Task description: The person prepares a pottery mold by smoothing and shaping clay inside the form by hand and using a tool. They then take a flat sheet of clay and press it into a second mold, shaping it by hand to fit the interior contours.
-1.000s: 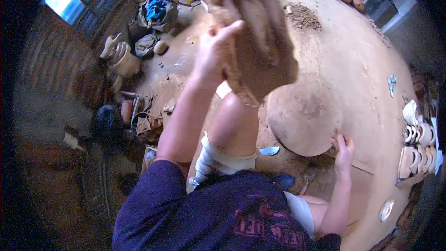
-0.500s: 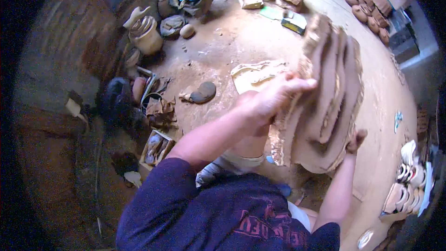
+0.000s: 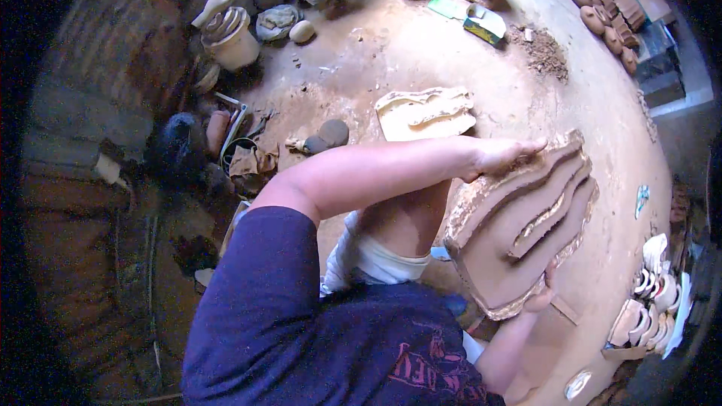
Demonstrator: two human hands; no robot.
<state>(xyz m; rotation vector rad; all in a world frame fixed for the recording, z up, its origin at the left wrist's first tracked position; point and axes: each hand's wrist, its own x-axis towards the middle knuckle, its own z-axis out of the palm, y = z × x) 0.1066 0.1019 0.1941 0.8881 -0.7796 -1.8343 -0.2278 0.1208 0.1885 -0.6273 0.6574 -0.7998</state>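
Between my hands is a thick mould-like slab [image 3: 489,256] with a brown clay-coloured face, wavy stepped ridges and a rough, paler rim. It is held above the floor, tilted, ridged face up. My left hand [image 3: 502,158] grips its far left edge, the fingertips partly hidden behind the rim. My right hand [image 3: 543,293] holds the near right edge from the side and below, its fingers partly hidden. On the floor beyond my left forearm lies a cream block [image 3: 402,122] with a similar wavy hollow. A dark round lump [image 3: 333,132] sits left of it.
A pile of brown crumbs [image 3: 543,54] and an open box [image 3: 485,24] lie farther off. A bucket [image 3: 232,41] stands at the left by the wall. Rows of brown clay pieces [image 3: 594,19] line the far right, and stacked curved pieces [image 3: 654,316] the near right.
The slab has come down and nearer, turning from a steep tilt to a flatter one. My left hand has moved right with its far edge, uncovering the crumb pile. Both hands keep hold.
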